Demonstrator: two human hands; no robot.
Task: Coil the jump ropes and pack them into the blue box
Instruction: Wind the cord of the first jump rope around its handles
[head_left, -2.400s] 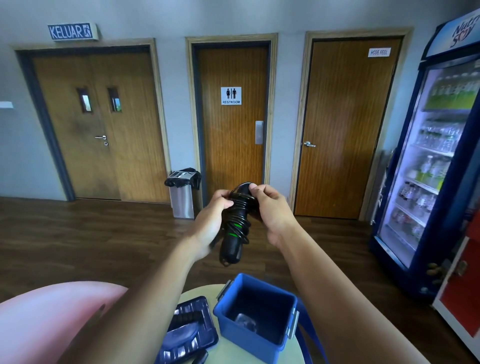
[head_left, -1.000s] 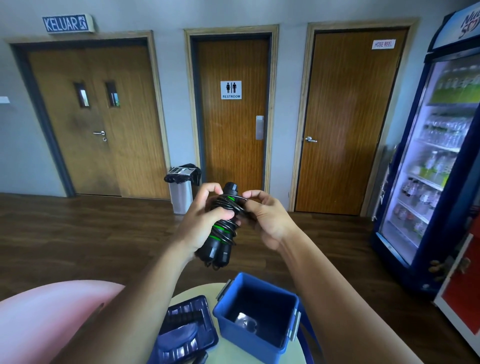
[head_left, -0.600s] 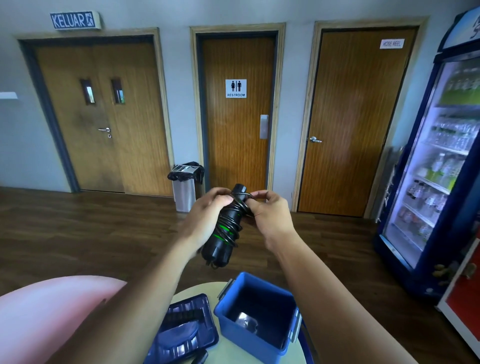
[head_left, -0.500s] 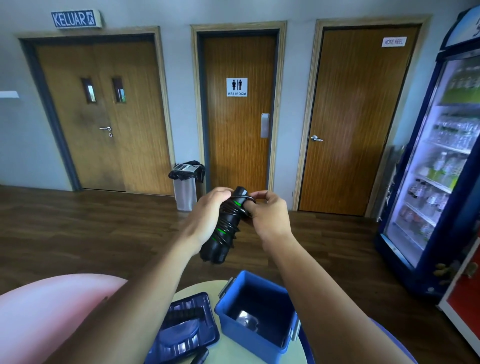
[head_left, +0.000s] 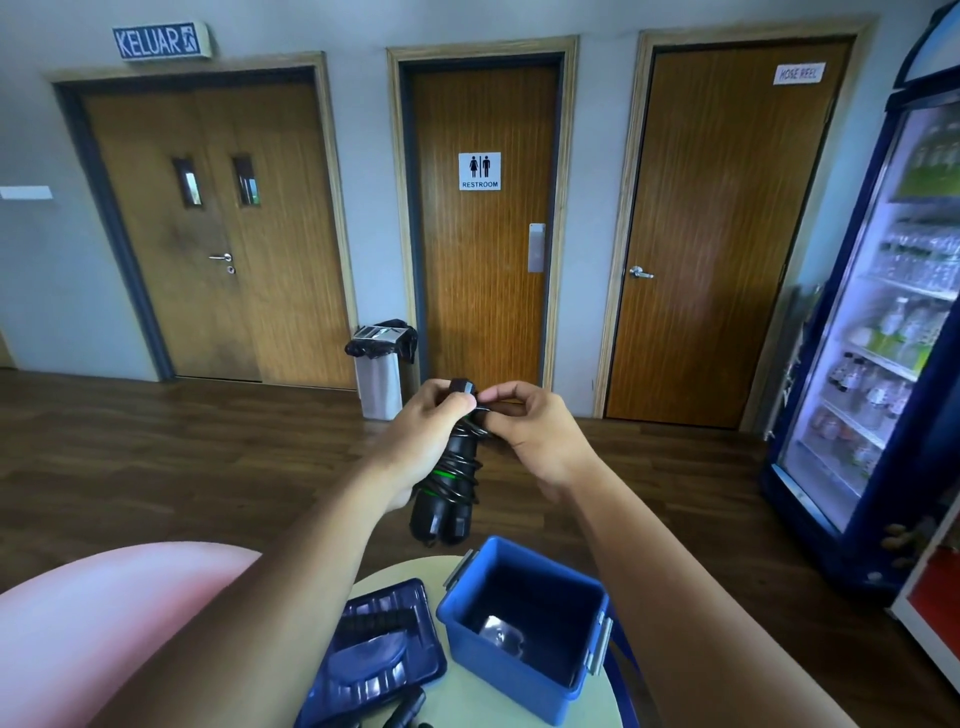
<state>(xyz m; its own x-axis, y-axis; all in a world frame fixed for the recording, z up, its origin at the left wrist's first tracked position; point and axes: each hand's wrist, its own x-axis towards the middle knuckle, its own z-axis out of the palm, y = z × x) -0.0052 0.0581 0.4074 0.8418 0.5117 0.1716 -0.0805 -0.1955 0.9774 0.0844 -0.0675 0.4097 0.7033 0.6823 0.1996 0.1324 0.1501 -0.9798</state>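
Note:
A black jump rope (head_left: 448, 493) with green bands is bundled, its cord wound round the two handles held side by side. My left hand (head_left: 423, 441) grips the handles near their top, in the air above the table. My right hand (head_left: 535, 431) pinches the cord at the top of the bundle. The blue box (head_left: 519, 670) stands open on the small round table (head_left: 470, 712) below, a little to the right of the bundle. Something small and shiny lies on its floor.
The box's dark blue lid (head_left: 374, 654) lies on the table to the left of the box, and a black handle end (head_left: 408, 706) shows at the table's front edge. A pink seat (head_left: 104, 623) is at lower left, a drinks fridge (head_left: 893, 338) at right, a bin (head_left: 379, 364) by the doors.
My right hand has kept working the cord end at the top of the bundle. The bundle has turned more upright and dropped a little toward the box.

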